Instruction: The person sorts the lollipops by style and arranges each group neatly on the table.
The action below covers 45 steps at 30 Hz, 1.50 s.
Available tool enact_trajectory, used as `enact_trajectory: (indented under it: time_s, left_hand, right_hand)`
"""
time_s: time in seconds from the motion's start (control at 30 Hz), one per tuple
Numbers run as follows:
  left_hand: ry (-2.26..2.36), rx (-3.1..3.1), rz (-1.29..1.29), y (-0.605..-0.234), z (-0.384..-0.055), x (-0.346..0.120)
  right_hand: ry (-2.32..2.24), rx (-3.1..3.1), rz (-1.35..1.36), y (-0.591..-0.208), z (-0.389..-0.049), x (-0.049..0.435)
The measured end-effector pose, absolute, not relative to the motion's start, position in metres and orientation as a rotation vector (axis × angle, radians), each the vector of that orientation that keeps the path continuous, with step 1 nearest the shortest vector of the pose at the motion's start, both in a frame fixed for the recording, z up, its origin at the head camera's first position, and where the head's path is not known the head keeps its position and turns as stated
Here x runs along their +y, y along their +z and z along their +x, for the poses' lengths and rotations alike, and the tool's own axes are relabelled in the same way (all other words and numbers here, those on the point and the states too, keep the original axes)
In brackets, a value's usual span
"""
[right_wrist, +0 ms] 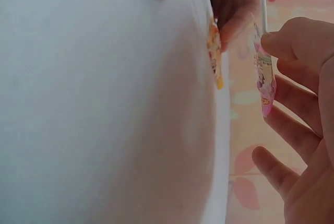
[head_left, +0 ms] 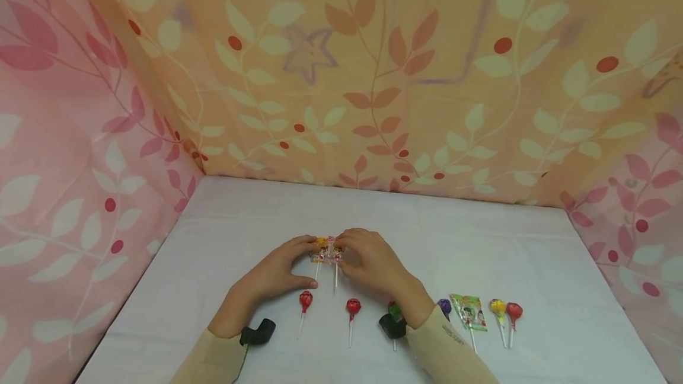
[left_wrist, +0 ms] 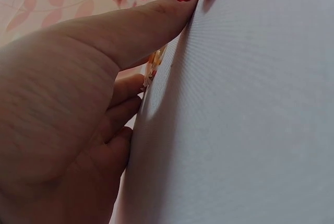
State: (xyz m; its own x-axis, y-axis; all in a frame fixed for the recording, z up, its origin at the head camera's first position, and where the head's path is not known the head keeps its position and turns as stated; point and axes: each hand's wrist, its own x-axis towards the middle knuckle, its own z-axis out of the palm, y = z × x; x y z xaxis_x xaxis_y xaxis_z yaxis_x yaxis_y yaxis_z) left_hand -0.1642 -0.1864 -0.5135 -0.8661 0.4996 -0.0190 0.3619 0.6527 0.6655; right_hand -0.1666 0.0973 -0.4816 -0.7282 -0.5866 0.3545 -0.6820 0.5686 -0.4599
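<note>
Near the middle of the table, my left hand [head_left: 274, 265] rests by a lollipop in a flat yellow-orange wrapper [head_left: 319, 252]. Its fingertips touch the wrapper's left side, and the thumb lies out straight near the white stick. The right hand [head_left: 376, 259] pinches a lollipop in a flat pink wrapper [right_wrist: 265, 75] between thumb and fingers, just off the table in the right wrist view. In the head view the two wrappers sit side by side, sticks toward me. Closer to me lie two red lollipops, one left [head_left: 305, 299] and one right [head_left: 353, 306].
Under the right wrist lies a green lollipop [head_left: 393, 310], partly hidden. Farther right are a purple lollipop [head_left: 445, 307], one in a green flat wrapper [head_left: 469, 314], a yellow lollipop [head_left: 497, 307] and a red one [head_left: 514, 312]. Patterned curtains [head_left: 373, 76] enclose the white table [head_left: 240, 206].
</note>
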Motion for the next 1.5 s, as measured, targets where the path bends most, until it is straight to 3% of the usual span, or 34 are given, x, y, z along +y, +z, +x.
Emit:
enact_trajectory:
  time_s: [1.5]
  left_hand:
    - [1.017,2.681,0.703,-0.512,-0.163,-0.185]
  right_hand:
    - [0.835,-2.816,1.019,-0.506,-0.18,0.097]
